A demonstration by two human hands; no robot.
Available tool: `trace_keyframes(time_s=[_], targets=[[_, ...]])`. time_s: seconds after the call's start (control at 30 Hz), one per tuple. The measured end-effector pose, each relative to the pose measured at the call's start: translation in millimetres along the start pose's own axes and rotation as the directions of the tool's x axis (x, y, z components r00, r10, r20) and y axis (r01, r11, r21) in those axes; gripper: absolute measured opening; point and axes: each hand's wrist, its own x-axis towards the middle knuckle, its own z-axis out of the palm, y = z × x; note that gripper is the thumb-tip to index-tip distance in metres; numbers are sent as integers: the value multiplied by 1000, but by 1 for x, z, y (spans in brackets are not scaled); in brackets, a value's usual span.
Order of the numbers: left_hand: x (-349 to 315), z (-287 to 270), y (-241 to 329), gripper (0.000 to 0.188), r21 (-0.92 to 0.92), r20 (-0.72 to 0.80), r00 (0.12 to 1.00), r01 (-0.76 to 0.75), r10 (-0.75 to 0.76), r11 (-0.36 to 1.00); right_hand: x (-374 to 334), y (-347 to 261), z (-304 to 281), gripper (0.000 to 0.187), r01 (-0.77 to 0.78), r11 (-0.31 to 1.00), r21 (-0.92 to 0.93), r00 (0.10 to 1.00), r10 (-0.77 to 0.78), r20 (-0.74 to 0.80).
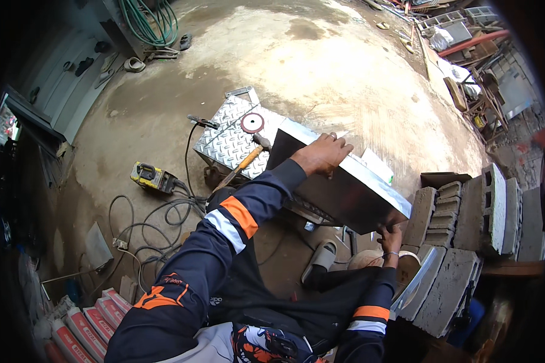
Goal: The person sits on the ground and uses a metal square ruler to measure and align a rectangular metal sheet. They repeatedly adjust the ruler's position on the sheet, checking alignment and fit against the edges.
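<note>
Sheet (pixel 345 190): folded metal, bright and silvery along the top face, dark and shadowed on the near face, long edges straight, lower right corner sharp. Held tilted above the concrete floor (pixel 321 66), between a checker plate (pixel 227 142) on the left and stacked blocks (pixel 466 212) on the right.

Left hand (pixel 322 154): laid palm-down on the upper edge of the sheet, fingers spread and curled over the fold (a resting grip, not a fist).

Right hand (pixel 391 238): under the lower right corner of the sheet, fingers bent up against it; how far closed, not discernible.

On the checker plate: a red disc (pixel 252 123) and a hammer (pixel 245 160) with orange handle, lying slantwise. Left of it: a yellow tool (pixel 151 176) with tangled cables (pixel 157 224). Below the sheet: a grey sandal (pixel 322 259).
</note>
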Motion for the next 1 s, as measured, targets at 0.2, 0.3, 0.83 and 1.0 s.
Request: trace_keyframes(time_s=[0.2,0.3,0.83,1.0], targets=[[8,-15,15,63,100,66,997,-57,50,993,-1,37,-21,26,273,938,-213,939,-308,-151],[-28,-7,7,56,80,-111,989,-90,98,993,-45,3,-10,25,342,907,-247,912,-384,-145],[-83,119,-54,12,479,-214,960,-59,182,876,-85,15,81,33,601,265,-754,744,-530,407],[-97,155,-79,18,499,-110,991,-15,80,867,-71,32,107,26,603,180,-777,755,-444,483]])
